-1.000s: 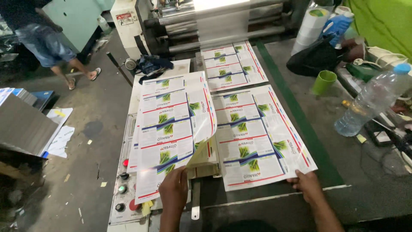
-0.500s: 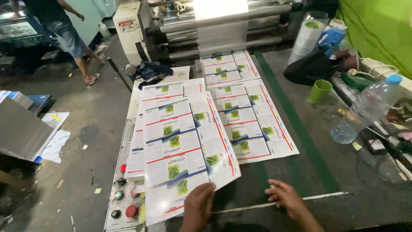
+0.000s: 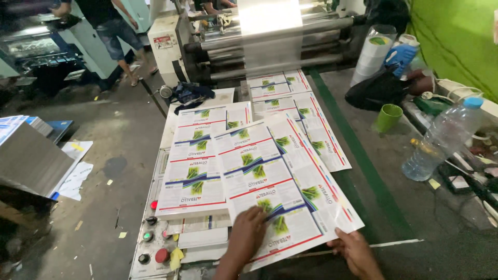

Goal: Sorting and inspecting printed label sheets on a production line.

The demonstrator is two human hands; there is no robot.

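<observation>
Pressing down flat with the left hand [image 3: 248, 234] on the top printed sheet [image 3: 264, 192] – fingers spread. Gripping that sheet's near right corner with the right hand [image 3: 357, 251] – stack of sheets [image 3: 193, 166] lying just left.

My left hand [image 3: 248, 234] and right hand [image 3: 358, 252] rest on the near edge of the top printed sheet [image 3: 270, 192]. To my right, a bare strip of table [image 3: 404, 218] lies open as far as the plastic bottle [image 3: 441, 140] and green cup [image 3: 388, 117]. To my left, the control buttons [image 3: 150, 238] crowd the corner under the sheet stack [image 3: 192, 171]. Ahead, the roller machine [image 3: 270, 46] closes the far end; more sheets [image 3: 311, 119] cover the way there.
</observation>
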